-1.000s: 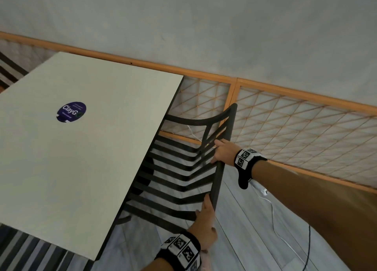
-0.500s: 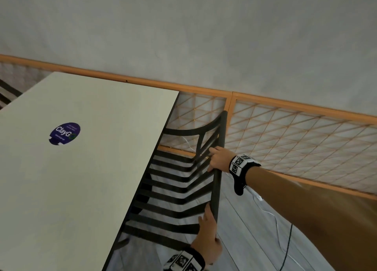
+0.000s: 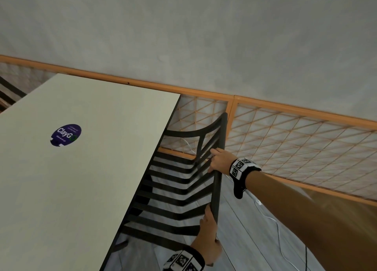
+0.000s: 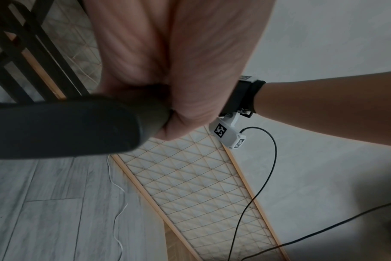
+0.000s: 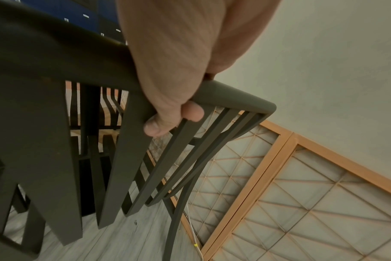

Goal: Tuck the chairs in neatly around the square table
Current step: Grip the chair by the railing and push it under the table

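A black slatted chair (image 3: 179, 191) stands at the right side of the cream square table (image 3: 85, 178), its seat partly under the tabletop. My right hand (image 3: 218, 161) grips the chair's top rail (image 5: 234, 95) near its far end, fingers curled over it. My left hand (image 3: 210, 236) grips the same top rail (image 4: 67, 127) near its close end. Another dark chair (image 3: 9, 93) shows at the table's far left corner.
A wooden lattice screen (image 3: 295, 148) runs along the grey wall close behind the chair. A white cable (image 3: 271, 219) and a black cable (image 3: 306, 258) lie on the grey plank floor to the right. A round purple sticker (image 3: 65, 135) is on the tabletop.
The chair has slid left, further under the table, with both hands holding its rail. My view has tilted upward.
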